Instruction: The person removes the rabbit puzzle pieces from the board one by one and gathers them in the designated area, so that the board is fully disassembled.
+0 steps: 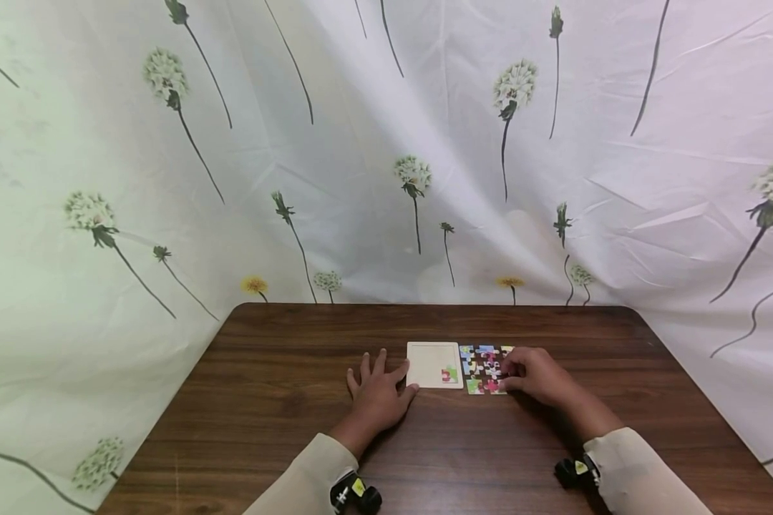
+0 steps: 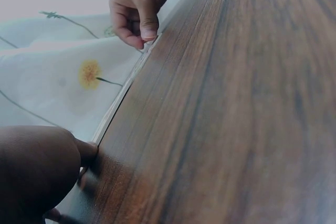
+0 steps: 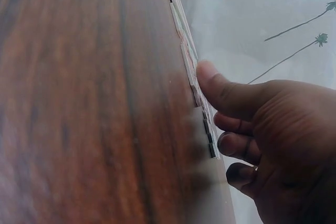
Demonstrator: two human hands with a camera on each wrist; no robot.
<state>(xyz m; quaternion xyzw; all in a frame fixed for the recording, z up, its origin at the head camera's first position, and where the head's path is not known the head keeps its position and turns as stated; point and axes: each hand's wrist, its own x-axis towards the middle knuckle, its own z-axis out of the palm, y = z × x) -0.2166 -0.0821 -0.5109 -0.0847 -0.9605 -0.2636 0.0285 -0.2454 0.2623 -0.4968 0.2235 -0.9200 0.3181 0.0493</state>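
Observation:
A square pale puzzle tray [image 1: 425, 365] lies flat on the table, with a small green and pink puzzle piece [image 1: 449, 374] in its near right corner. My left hand [image 1: 378, 400] rests on the table with fingers spread, thumb and index finger against the tray's left edge. Right beside the tray, several colourful jigsaw pieces [image 1: 483, 368] are laid out in a block. Over the right side of that block, my right hand [image 1: 537, 375] has its fingers curled and its thumb and index fingertips at a puzzle piece, mostly hidden by the fingers. The right wrist view shows the thumb [image 3: 215, 85] against the pieces' edge.
The dark brown wooden table [image 1: 283, 443] stretches around both hands. Behind it hangs a white cloth [image 1: 361, 236] printed with dandelions, close to the table's back edge. A small camera is strapped on each wrist over the light sleeves.

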